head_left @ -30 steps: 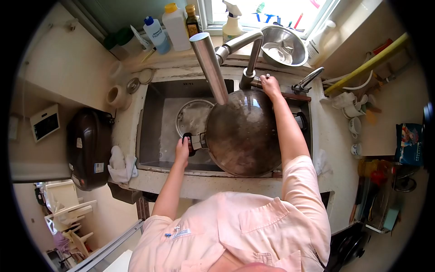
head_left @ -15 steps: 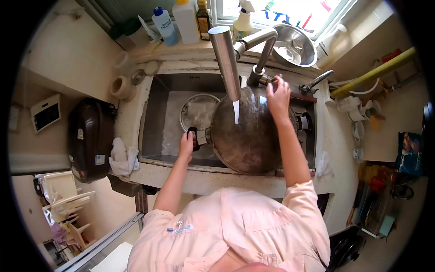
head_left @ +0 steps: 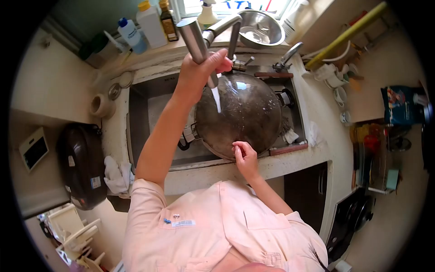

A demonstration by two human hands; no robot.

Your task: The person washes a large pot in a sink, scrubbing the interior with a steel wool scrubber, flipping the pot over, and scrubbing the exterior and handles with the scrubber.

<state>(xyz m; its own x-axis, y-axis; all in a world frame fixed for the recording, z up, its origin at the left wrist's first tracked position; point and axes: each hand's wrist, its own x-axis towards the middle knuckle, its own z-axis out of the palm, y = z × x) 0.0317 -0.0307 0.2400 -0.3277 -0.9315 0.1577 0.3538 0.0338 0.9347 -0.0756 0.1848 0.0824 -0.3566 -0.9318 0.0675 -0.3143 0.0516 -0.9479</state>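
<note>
My left hand (head_left: 201,72) is wrapped round the metal spout of the faucet (head_left: 192,38). Water (head_left: 216,99) runs from the spout onto a large, round, dark wok (head_left: 244,118) lying across the sink; which side faces up I cannot tell. The wok has a black handle on its right (head_left: 285,97) and a bracketed handle on its left (head_left: 188,136), which my left hand is not touching. At the wok's near rim is my right hand (head_left: 245,158), its fingers curled together; anything within them is hidden.
The sink (head_left: 140,118) has a stone rim. Bottles (head_left: 152,25) and a steel bowl (head_left: 260,29) stand along the window ledge. A white cloth (head_left: 118,171) lies on the left, and cups (head_left: 340,96) hang on the right. Near the wok's right edge is a brush (head_left: 290,134).
My left hand has left the wok's handle and gone up to the spout. My right hand has come from the faucet's lever down to the near rim. The view has shifted, and the wok sits turned slightly.
</note>
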